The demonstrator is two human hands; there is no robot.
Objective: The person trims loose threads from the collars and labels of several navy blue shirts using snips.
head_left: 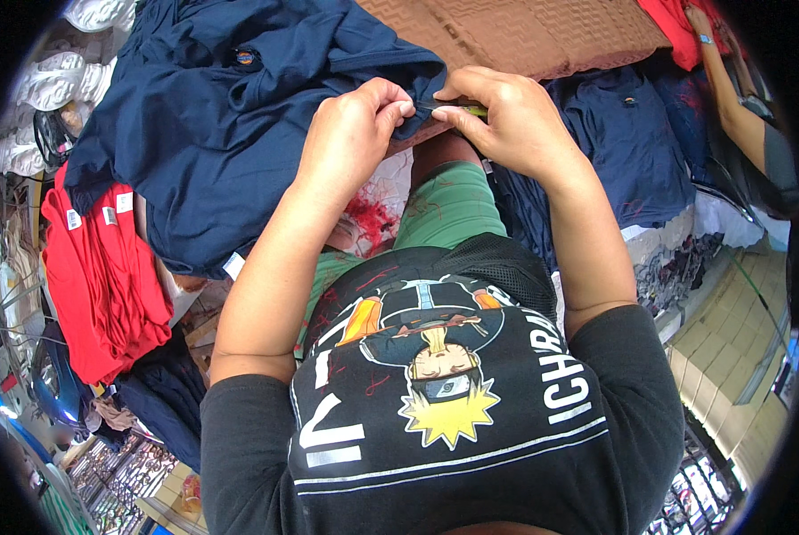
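Note:
A navy blue shirt is spread and bunched over the brown padded surface at the upper left, with its hem end between my hands. My left hand is closed, thumb and forefinger pinching the shirt's edge. Close to it on the right, my right hand is curled around a small tool with a yellow-green handle, which looks like thread snips. The tool's thin tip points at the pinched fabric; most of its handle is hidden in my palm.
Brown quilted cloth covers the work surface ahead. Folded red shirts with tags hang at the left, and another navy shirt lies at the right. Red thread scraps lie near my lap. Another person's arm reaches over red fabric at the far right.

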